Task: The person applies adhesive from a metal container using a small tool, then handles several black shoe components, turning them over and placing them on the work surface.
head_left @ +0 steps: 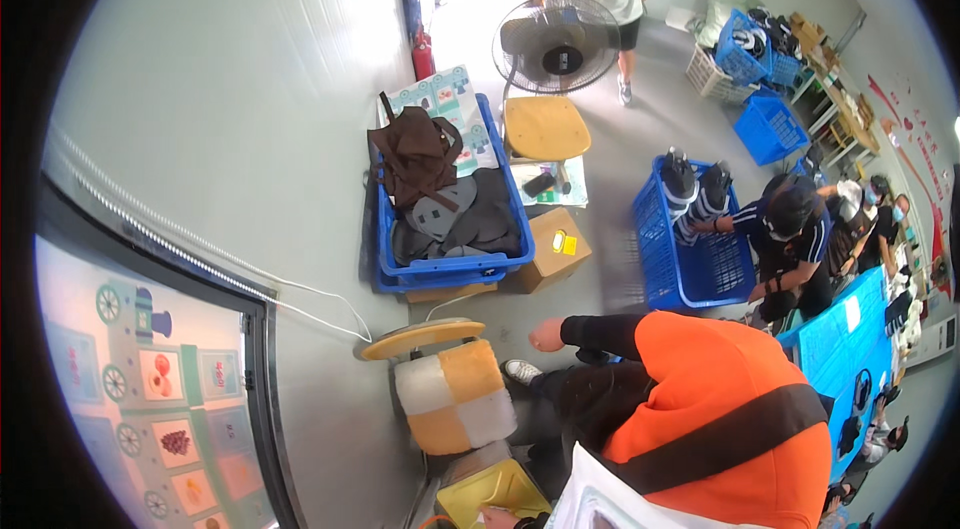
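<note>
Standing fan [557, 44]: one
Fire extinguisher [423, 57]: one
Chairs [547, 128] near the left wall: two
Checked cushion [457, 396]: one, with four patches showing
Blue baskets [655, 259]: at least five
Cream basket [712, 81]: one
Cardboard boxes [552, 251] in the foreground: at least one; those at the back overlap
Yellow bin [482, 496]: one
Pale sack [733, 4]: one
Grey cloth pieces [485, 212]: several, overlapping, exact number unclear
People [720, 379]: at least six, the far right group too crowded to count fully
</note>
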`<state>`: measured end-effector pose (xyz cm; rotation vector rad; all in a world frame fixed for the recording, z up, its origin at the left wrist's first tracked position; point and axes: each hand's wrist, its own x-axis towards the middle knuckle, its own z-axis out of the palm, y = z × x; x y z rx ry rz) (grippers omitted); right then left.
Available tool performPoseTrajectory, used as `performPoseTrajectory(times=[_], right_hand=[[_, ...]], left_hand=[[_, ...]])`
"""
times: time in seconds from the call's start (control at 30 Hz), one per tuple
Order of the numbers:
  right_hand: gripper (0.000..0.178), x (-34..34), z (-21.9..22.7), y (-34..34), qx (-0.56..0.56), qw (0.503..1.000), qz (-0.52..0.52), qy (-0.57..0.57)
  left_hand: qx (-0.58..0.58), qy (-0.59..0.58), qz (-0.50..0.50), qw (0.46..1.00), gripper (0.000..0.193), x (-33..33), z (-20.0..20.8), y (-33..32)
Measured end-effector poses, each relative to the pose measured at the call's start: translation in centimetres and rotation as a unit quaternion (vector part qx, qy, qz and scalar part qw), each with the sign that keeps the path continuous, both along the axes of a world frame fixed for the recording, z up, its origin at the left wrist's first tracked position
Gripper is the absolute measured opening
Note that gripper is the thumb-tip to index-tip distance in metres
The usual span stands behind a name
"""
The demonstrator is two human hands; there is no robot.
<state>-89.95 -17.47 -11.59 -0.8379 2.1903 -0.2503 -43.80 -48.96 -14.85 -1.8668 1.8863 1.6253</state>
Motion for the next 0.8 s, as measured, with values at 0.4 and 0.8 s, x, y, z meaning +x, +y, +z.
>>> performPoseTrajectory(times=[0.4, 0.8], right_hand=[[0.028, -0.5, 3.2, 1.0, -0.035, 0.999, -0.029, 0.025], [0.027, -2.1, 7.4, 4.8, -0.014, 0.994, -0.110, 0.028]], left_hand=[[0.057, 0.112, 0.039, 0.991, 0.029, -5.4, 6.4, -4.2], [0.147, 0.174, 0.008, 0.974, 0.033, -18.0, 8.6, -7.1]])
